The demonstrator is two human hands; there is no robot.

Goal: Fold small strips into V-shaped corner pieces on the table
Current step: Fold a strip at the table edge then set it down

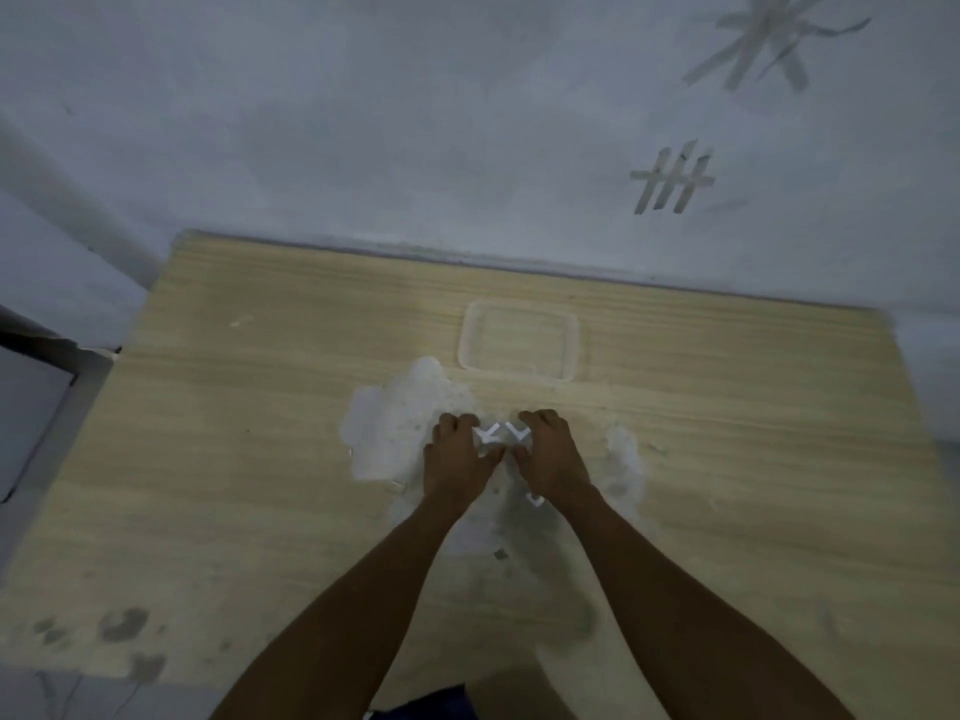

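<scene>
Fingers (464, 422) of the left hand (457, 462) curled under, knuckles up, thumb angled in toward the middle. Same on the right hand (551, 454): curled, thumb pointing inward, the two thumb tips nearly meeting. Right in the gap between the hands, two white V-shaped pieces side by side: left V-piece (488, 434) touching the left fingertips, right V-piece (518, 432) touching the right ones. Both Vs with the point toward the body and the arms opening away. Pinched, or just pressed flat on the surface (234, 459)? Too blurred to tell. One more sliver of white peeking out by the left thumb.

Nearer the body, just beside the right wrist, another folded white piece (535, 499) lying loose. Under and around the hands, pale worn patches (395, 428) in the wood finish, a big one on the left and a smaller one out to the right.

Farther back, beyond the hands and slightly right, a clear rectangular container (519, 374) with rounded corners. Flat on the surface, well apart from the fingers, wood grain showing through its base.

Behind that, the wall (363, 122), with tape strips (672, 181) in a tally-like cluster and a looser bunch (779, 41) up high.
</scene>
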